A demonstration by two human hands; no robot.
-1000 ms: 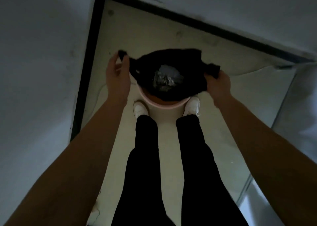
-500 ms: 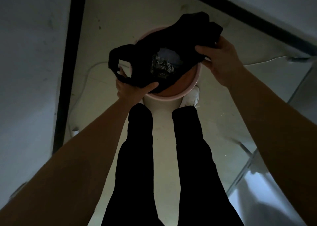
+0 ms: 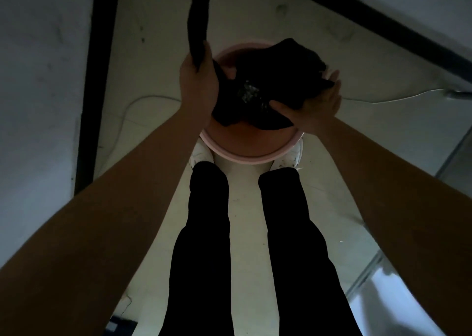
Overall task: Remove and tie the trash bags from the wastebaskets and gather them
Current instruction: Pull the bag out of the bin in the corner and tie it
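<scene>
A black plastic trash bag (image 3: 270, 72) is held just above the open mouth of a round pink plastic wastebasket (image 3: 242, 158), which stands on the pale floor (image 3: 245, 208) directly in front of a pair of white shoes (image 3: 291, 157). The left hand (image 3: 198, 80) is seen at the left rim of the basket, its fingers clenched around one long handle strip of the bag; this strip is stretched away towards the far side of the scene. The right hand (image 3: 316, 105) is placed at the right side of the bag, where the bunched plastic is grasped, with the thumb laid over the near edge. Crumpled, shiny waste is visible through the gap in the bag's top. Black trousers (image 3: 204, 233) are seen in the near part. A thin white cable (image 3: 143, 98) is laid on the floor to the left of the basket, beside a dark skirting strip (image 3: 94, 93) along the wall.
</scene>
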